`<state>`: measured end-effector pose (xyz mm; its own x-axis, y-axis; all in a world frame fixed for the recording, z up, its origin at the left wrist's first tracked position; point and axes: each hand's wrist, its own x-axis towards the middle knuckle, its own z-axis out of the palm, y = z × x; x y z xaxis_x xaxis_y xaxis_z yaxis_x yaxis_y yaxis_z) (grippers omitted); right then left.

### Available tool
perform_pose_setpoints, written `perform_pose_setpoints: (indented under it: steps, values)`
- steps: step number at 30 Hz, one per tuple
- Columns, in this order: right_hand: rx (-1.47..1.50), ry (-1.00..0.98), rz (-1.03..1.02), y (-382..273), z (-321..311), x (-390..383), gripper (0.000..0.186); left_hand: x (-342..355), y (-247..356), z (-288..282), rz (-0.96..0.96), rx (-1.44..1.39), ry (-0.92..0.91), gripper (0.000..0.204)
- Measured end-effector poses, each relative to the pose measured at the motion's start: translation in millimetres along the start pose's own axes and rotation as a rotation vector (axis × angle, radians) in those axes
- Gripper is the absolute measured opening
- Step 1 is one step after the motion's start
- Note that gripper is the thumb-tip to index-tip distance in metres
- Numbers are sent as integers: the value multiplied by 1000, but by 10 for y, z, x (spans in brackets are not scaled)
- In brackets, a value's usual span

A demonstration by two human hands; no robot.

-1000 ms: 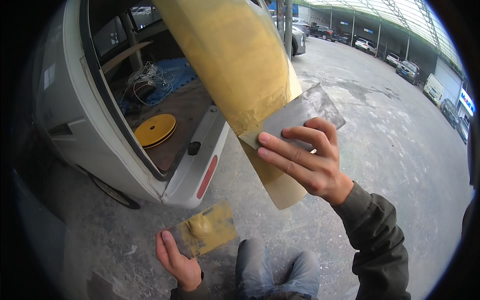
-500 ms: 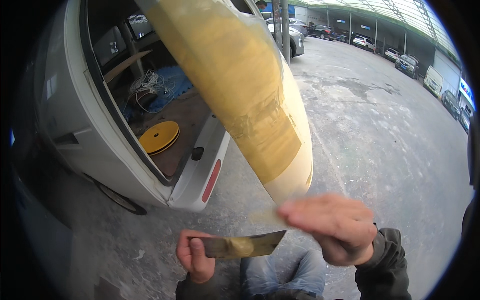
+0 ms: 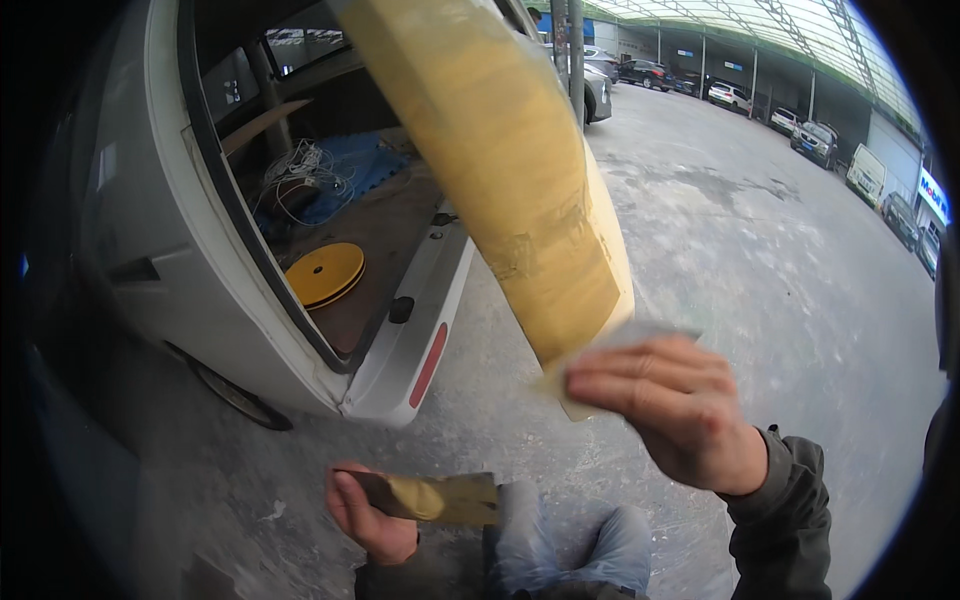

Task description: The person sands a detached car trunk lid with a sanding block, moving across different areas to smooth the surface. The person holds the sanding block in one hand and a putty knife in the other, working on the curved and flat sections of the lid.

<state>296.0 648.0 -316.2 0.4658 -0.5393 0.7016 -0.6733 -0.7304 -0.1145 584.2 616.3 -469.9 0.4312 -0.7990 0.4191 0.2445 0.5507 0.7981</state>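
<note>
A long, curved white vehicle panel (image 3: 632,290) slants down in front of the open back of a van, most of its face coated with yellow body filler (image 3: 500,165). At the panel's lower end, my right hand (image 3: 690,405) is closed on a thin, flat putty spreader (image 3: 645,332), blurred by motion; its edge overlaps the panel, and contact is hard to tell. Lower down and to the left, my left hand (image 3: 368,515) grips one end of a flat rectangular mixing plate (image 3: 470,498). A mound of yellow filler (image 3: 415,497) sits on that plate.
The white van (image 3: 200,270) stands at the left, its bumper (image 3: 415,345) close to the panel. Inside lie a yellow disc (image 3: 325,272), tangled white cable (image 3: 308,175) and a blue mat (image 3: 375,165). Grey concrete floor (image 3: 740,260) stretches right towards parked cars (image 3: 728,95).
My right hand has risen with the spreader to the panel's lower end. My left hand has drawn the mixing plate leftward and slightly down. The view has shifted slightly.
</note>
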Motion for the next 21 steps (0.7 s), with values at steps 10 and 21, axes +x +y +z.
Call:
perform_pose_setpoints:
  steps: [10,21]
  values:
    - [-830,291,-425,490,503,581,29,20,-102,-104,-117,-114,-33,34]
    - [-791,303,-302,493,722,399,26,103,-293,-107,-141,-63,-16,35]
